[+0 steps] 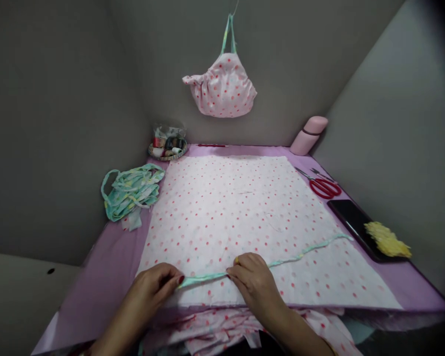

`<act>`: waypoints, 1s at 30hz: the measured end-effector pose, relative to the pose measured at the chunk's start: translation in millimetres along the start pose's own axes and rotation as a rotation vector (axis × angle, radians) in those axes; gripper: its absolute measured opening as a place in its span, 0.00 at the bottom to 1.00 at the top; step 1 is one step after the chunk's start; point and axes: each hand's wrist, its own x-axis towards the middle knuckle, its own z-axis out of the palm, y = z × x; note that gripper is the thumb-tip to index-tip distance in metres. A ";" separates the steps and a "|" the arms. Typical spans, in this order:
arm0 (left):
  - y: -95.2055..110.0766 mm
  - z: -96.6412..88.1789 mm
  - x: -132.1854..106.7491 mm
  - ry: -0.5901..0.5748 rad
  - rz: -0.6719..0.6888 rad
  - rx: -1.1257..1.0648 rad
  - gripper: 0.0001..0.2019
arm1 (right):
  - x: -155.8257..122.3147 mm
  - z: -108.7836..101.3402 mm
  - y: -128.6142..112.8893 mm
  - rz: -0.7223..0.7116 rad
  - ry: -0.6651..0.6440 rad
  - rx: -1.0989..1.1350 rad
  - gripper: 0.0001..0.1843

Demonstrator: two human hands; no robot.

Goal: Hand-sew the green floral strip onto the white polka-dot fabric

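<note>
A narrow mint-green fabric strip lies across a white cloth with red and pink dots. My left hand pinches the strip's left end between thumb and forefinger. Further along, my right hand has its fingertips closed on the same strip, with a ring on one finger. Beyond that hand the strip runs loosely up to the right, close to the cloth's right edge. A needle-like thin line and a loose thread rest on the cloth.
Left stands a heap of green strips and a basket of thread spools. On the right are a pink bottle, red-handled scissors, and a phone under a yellow item. A dotted fabric pouch hangs at the back.
</note>
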 end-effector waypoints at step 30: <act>-70.4 -28.9 -19.3 0.383 0.363 0.435 0.14 | -1.7 0.8 0.5 0.000 0.012 0.017 0.14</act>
